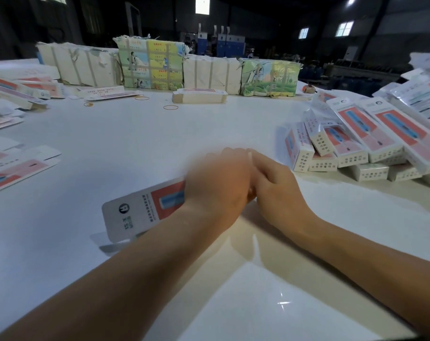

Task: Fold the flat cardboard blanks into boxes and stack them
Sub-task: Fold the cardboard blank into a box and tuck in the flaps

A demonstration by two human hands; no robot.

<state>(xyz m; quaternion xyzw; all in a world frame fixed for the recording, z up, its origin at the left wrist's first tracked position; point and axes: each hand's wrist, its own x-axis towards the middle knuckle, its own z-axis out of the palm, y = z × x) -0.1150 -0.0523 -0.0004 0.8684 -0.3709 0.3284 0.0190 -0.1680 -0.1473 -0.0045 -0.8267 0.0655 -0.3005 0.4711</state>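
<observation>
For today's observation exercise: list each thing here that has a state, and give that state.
Box in hands: partly folded, held off the table.
Left hand: gripping the box, blurred.
Right hand: at the box's hidden end.
Finished boxes: folded, piled at right.
Flat blanks: unfolded, lying at left.

Head view, sole camera: worn at head height, wide-angle, facing forward and down across a white table [135, 134]; nearest the forearms and both hands, left hand [216, 185], right hand [275, 188], close below centre; far edge reaches wrapped bundles [150, 65] and dim hall beyond; straight lines bow near the borders.
</observation>
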